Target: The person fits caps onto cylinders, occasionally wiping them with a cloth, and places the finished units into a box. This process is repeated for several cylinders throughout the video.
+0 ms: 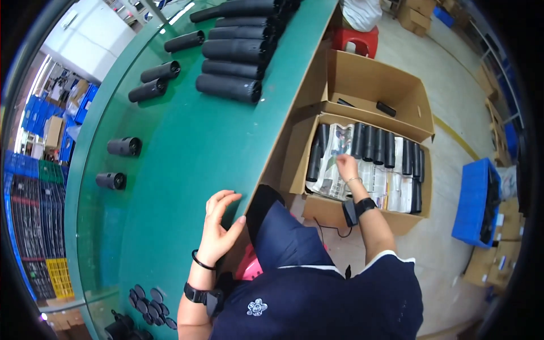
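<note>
My left hand hovers over the near edge of the green worktable, thumb and fingers apart with nothing in them. Off to the right, my right hand reaches into an open cardboard box. Its fingers are curled closed on a printed newspaper sheet; the fingertips are partly hidden. Black tubes stand in a row along the far part of that box, with more at its left and right sides. Other newspaper covers the middle of the contents.
Several black tubes lie stacked on the far part of the table, others along its left side. Round black caps lie at the lower left. Behind the box stands another carton; a blue crate is farther right.
</note>
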{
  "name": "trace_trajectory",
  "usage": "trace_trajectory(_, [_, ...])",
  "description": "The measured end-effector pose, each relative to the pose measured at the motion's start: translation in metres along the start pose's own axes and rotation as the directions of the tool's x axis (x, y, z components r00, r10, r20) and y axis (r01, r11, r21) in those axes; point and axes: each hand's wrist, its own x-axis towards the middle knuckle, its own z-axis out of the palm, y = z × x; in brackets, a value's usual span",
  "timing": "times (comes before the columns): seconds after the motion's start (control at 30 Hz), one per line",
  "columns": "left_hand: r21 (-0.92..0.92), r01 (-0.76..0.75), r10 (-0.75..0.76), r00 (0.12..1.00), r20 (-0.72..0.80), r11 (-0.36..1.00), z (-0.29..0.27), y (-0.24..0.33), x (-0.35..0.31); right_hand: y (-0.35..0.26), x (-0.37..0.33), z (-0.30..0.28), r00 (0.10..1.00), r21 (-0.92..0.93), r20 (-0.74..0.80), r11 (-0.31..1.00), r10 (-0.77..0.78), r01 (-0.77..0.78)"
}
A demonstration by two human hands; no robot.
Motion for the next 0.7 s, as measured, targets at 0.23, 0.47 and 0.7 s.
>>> trace_trajectory(0.23, [0.037,0.134,-0.137,0.987,0.079,0.99,-0.006,-0.004,0.005,0.049,0.072,-0.02,0.871,-0.442,-0.155,0.756,0.466,-0.482])
trace_trajectory(0.47, [0.054,0.19,-0.194,0.978,0.075,0.98,0.002,-0.002,0.011,0.016,0.112,-0.002,0.728,-0.501,-0.201,0.569,0.656,-0.652])
trace_trajectory(0.7, [-0.003,0.201,-0.2,0.977,0.068,0.98,0.004,-0.003,0.013,0.028,0.119,0.006,0.671,-0.564,-0.223,0.467,0.708,-0.68])
